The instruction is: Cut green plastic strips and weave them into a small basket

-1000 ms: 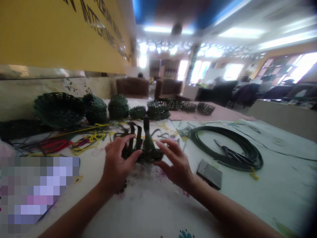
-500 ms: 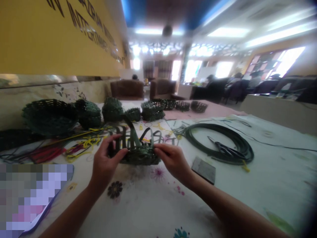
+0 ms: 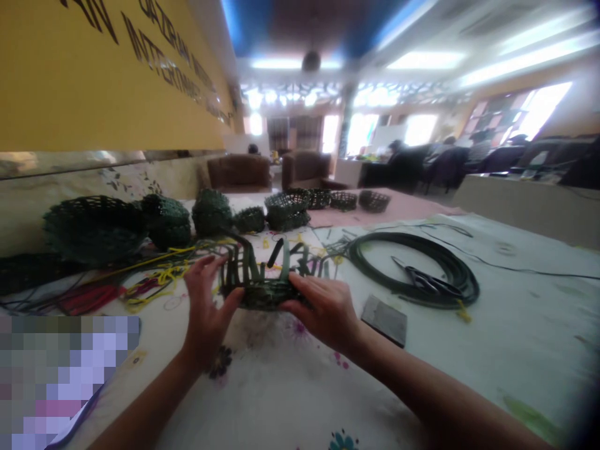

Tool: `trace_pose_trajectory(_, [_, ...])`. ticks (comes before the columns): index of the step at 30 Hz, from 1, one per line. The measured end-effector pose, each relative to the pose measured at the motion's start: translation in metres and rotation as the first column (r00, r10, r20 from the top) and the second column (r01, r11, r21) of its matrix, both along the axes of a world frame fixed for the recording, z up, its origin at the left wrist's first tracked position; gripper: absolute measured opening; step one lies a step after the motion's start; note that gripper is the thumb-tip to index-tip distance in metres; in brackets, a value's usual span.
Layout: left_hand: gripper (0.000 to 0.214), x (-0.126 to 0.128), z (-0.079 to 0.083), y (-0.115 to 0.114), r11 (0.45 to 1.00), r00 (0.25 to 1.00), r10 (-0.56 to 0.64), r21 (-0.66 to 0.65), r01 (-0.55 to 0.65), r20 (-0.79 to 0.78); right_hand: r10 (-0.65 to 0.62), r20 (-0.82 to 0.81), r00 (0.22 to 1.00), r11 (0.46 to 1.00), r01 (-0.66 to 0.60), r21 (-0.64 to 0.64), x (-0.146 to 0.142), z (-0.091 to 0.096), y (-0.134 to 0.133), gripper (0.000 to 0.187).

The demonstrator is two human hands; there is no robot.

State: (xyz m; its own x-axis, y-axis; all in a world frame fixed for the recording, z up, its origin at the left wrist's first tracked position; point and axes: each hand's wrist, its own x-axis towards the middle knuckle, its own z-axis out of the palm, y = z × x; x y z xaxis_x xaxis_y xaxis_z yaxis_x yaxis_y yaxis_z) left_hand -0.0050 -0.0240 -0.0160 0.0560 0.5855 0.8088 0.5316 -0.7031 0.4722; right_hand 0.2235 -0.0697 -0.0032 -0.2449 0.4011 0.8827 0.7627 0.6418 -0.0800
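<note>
Between my hands is a partly woven dark green basket (image 3: 267,295), its loose strips standing up and bending over the rim. My left hand (image 3: 209,306) holds the basket's left side, thumb on the near wall and fingers spread behind the strips. With thumb and fingers closed, my right hand (image 3: 325,307) grips the near right part of the rim beside an upright strip. The far side of the basket is partly hidden by its strips. To the right, a coil of green strip (image 3: 360,265) has scissors (image 3: 426,281) lying on it.
Several woven baskets (image 3: 96,228) line the back and left of the table. Yellow strips (image 3: 152,287) and a red bundle (image 3: 96,297) lie at left. A flat grey block (image 3: 385,320) is near my right forearm. People sit at desks in the background.
My right hand has shifted slightly left and its fingers now wrap further over the rim. The left fingers have spread a little. The strips on the basket's right lean outward more.
</note>
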Motion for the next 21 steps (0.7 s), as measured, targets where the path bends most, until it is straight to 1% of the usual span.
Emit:
trace_pose_trajectory(2, [0.054, 0.0, 0.006, -0.008, 0.982, 0.989, 0.085, 0.176, -0.062, -0.124, -0.004, 0.01, 1.0, 1.0, 0.004, 0.03, -0.001, -0.001, -0.001, 0.042])
trace_pose_trajectory(3, [0.055, 0.001, 0.009, -0.013, 0.965, 0.979, 0.113, 0.255, -0.068, -0.169, -0.003, 0.021, 1.0, 0.999, 0.002, 0.041, -0.002, -0.001, -0.003, 0.042])
trace_pose_trajectory(4, [0.055, 0.001, 0.012, -0.017, 0.947, 0.97, 0.127, 0.317, -0.056, -0.208, 0.0, 0.035, 0.999, 0.999, -0.002, 0.048, -0.003, -0.001, -0.004, 0.042])
trace_pose_trajectory(6, [0.056, 0.003, 0.016, -0.025, 0.926, 0.956, 0.098, 0.378, 0.016, -0.278, 0.008, 0.064, 0.998, 0.998, -0.012, 0.061, -0.006, -0.001, -0.007, 0.041])
trace_pose_trajectory(8, [0.057, 0.005, 0.018, -0.03, 0.922, 0.935, 0.034, 0.372, 0.106, -0.352, 0.016, 0.083, 0.996, 0.997, -0.022, 0.071, -0.008, -0.001, -0.009, 0.039])
trace_pose_trajectory(10, [0.054, 0.007, 0.019, -0.032, 0.926, 0.914, -0.005, 0.342, 0.157, -0.405, 0.024, 0.094, 0.995, 0.996, -0.031, 0.078, -0.01, -0.001, -0.01, 0.037])
trace_pose_trajectory(14, [0.041, 0.01, 0.017, -0.033, 0.931, 0.902, -0.009, 0.326, 0.165, -0.431, 0.016, 0.112, 0.994, 0.995, -0.027, 0.097, -0.012, -0.003, -0.009, 0.037])
trace_pose_trajectory(17, [0.034, 0.012, 0.017, -0.033, 0.936, 0.906, -0.038, 0.302, 0.18, -0.422, 0.002, 0.123, 0.992, 0.994, -0.016, 0.112, -0.012, -0.007, -0.007, 0.036])
trace_pose_trajectory(21, [0.032, 0.013, 0.017, -0.036, 0.958, 0.913, -0.075, 0.226, 0.178, -0.401, -0.021, 0.151, 0.988, 0.997, 0.009, 0.083, -0.013, -0.011, -0.007, 0.032])
